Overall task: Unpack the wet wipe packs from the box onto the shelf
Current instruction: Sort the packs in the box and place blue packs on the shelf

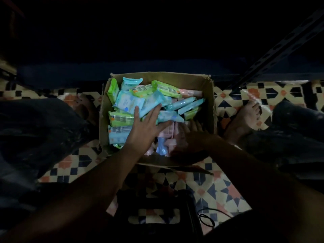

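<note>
Patterned floor tiles (219, 188) in cream, navy and orange lie under everything, and the light is very dim, which is the first source of trouble. At the centre, the left hand (146, 127) reaches into the cardboard box (209, 109) with fingers straight and spread, resting flat on the jumble of wet wipe packs (129, 102); it grips nothing yet. The right hand (192, 135) sits lower at the near right of the box, in shadow and blurred, so I cannot tell whether it holds a pack or only touches the pink ones there. The packs, blue, green and pink, are piled loosely at all angles and fill the box, so none looks unpacked from here. Their glossy wrappers will likely slide, so a flat-handed scoop could let several slip off and drop back or spill over the low near wall onto the floor. Beyond the box, bare feet (245, 118) rest on the tiles at either side, and a dark cable (206, 220) curls near the person; either could be caught when rising. The shelf (273, 53) shows only as a dark slotted upright in blackness, so misjudging its edge seems a real risk.
</note>
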